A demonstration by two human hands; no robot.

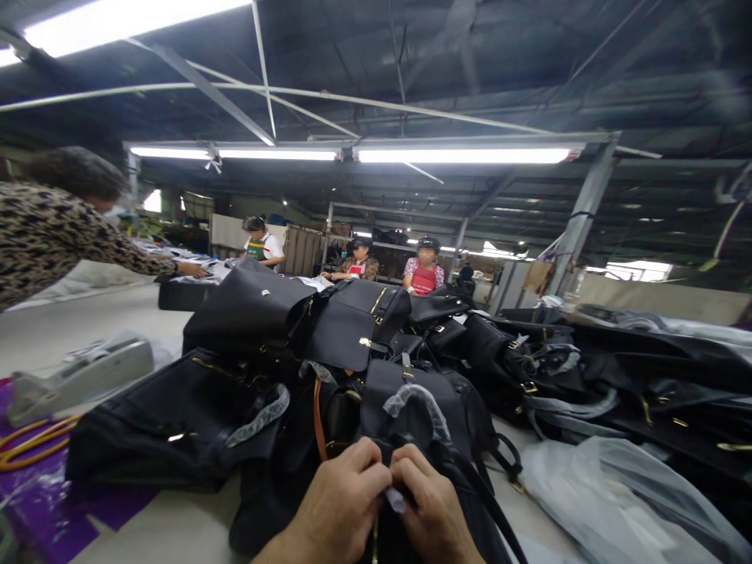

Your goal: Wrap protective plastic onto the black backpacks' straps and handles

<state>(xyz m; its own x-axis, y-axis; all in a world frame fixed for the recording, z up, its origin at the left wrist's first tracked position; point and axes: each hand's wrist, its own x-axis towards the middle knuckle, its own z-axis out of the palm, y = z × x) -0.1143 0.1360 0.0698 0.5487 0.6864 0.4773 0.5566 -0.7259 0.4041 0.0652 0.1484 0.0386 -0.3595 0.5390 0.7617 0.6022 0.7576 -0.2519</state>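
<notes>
My left hand (338, 497) and my right hand (432, 497) meet low in the middle of the view, both closed, thumbs and fingers pinched close together. A small piece of clear plastic wrap (395, 500) pokes out between them. Just behind the fingertips is a black backpack (420, 392) with a front flap and a gold-toned clasp. Its looped top handle (426, 401) is covered in clear plastic. A black strap trails from the bag beside my right hand. My fingers hide the exact spot being pinched.
Several black bags (247, 305) are heaped ahead and to the right. A clear plastic bag (623, 486) lies at the right, purple plastic (50, 501) and a grey tape dispenser (88, 376) at the left. One co-worker (59, 227) leans over the table; others sit farther back.
</notes>
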